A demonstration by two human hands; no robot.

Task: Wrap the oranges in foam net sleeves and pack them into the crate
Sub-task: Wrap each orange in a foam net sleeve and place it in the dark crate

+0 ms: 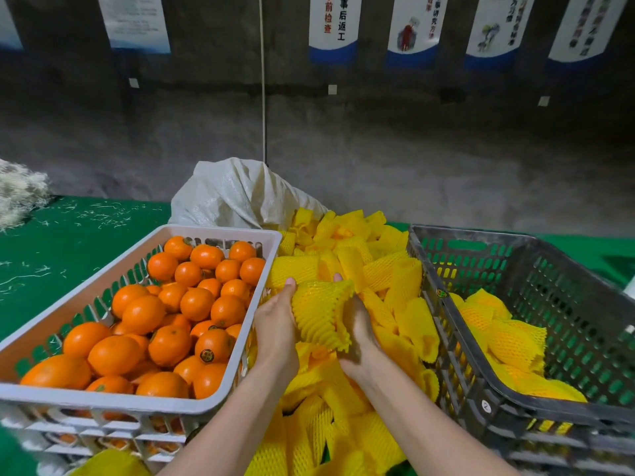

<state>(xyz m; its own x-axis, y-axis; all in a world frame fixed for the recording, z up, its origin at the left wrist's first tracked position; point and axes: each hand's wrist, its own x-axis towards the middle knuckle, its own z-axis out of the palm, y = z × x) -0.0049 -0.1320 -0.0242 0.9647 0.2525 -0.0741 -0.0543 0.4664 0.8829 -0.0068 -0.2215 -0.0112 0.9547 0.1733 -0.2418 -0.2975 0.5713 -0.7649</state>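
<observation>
Between my two hands is a yellow foam net sleeve [318, 312], bulging as if an orange fills it, though the fruit itself is hidden. My left hand [276, 324] cups its left side with the thumb up along it. My right hand [357, 324] holds its right side. On the left a white crate [220, 231] is heaped with bare oranges [171, 321]. On the right a dark grey crate [446, 300] holds several sleeved oranges [501, 338].
A loose pile of empty yellow sleeves [360, 255] fills the gap between the crates and runs down under my forearms. A white woven sack [240, 194] lies behind it. The table has a green cloth [68, 235] strewn with white shreds. A grey wall stands behind.
</observation>
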